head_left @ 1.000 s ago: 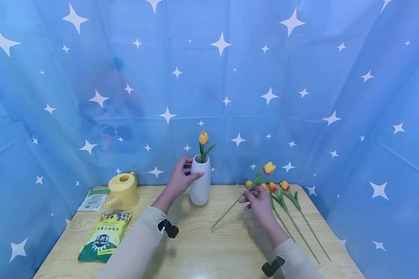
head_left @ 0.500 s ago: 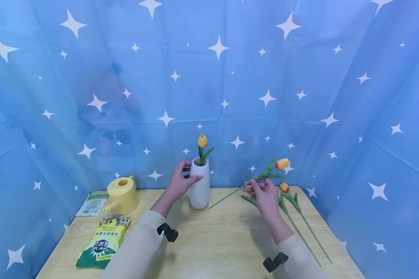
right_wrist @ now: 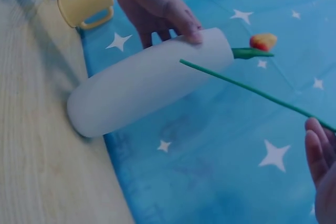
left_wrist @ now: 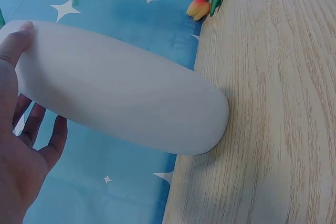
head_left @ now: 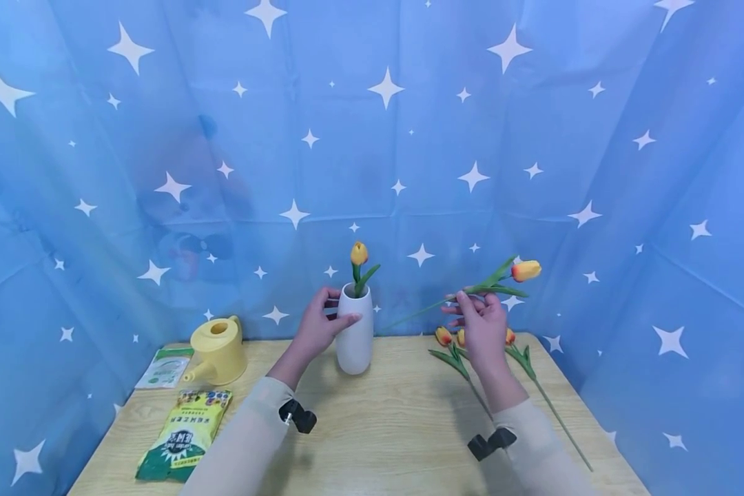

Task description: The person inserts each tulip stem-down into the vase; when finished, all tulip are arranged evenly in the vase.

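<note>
A white vase (head_left: 355, 344) stands upright on the table with one yellow-orange tulip (head_left: 359, 253) in its mouth. My left hand (head_left: 315, 327) grips the vase near its rim, thumb in front and fingers around the far side, as the left wrist view also shows. To the right, my right hand (head_left: 485, 329) pinches a second tulip (head_left: 525, 271) by its stem, just below the leaves. That tulip is raised off the table and tilted, bloom to the right. Its bare green stem (right_wrist: 252, 88) points left toward the vase; in the head view the stem end is beside it, apart from the mouth.
Several tulips (head_left: 545, 393) lie on the table (head_left: 384, 441) at the right, partly hidden by my right arm. A yellow watering can (head_left: 220, 355), a white-green packet (head_left: 164, 368) and a yellow-green bag (head_left: 182, 437) are at the left. A blue starred curtain (head_left: 397, 172) hangs behind.
My right hand has lifted the tulip up and slightly right, away from the others, and its bloom has swung rightward and its stem flattened. The left hand stays on the vase.
</note>
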{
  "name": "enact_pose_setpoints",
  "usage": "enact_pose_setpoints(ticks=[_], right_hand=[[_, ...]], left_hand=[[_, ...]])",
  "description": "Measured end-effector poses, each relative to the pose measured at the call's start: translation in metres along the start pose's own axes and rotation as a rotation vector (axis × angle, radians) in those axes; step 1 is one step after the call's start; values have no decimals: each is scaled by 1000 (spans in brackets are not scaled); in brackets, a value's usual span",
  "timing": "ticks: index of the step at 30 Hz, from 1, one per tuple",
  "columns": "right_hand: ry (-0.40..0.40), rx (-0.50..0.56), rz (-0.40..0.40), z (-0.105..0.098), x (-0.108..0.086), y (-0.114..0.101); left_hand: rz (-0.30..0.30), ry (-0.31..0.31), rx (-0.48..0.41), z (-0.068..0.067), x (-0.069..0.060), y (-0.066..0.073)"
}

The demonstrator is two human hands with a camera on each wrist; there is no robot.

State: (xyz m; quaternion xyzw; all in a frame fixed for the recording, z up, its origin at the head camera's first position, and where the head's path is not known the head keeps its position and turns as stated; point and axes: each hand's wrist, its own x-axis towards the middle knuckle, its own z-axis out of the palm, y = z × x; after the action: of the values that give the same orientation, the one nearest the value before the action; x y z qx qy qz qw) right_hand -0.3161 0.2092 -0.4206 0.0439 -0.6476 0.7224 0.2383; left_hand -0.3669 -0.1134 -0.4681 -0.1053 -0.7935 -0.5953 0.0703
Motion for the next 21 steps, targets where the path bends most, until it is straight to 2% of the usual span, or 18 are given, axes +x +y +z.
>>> enact_pose_setpoints(ticks=[3, 12, 21], right_hand=[[17, 6, -37, 3, 4, -6], [24, 119, -138, 19, 18, -23], [9, 109, -232, 41, 29, -37]], left_hand=[[-1, -3, -1, 0, 1, 1], [17, 1, -1, -2, 3, 1], [13, -8, -4, -2, 3, -2]])
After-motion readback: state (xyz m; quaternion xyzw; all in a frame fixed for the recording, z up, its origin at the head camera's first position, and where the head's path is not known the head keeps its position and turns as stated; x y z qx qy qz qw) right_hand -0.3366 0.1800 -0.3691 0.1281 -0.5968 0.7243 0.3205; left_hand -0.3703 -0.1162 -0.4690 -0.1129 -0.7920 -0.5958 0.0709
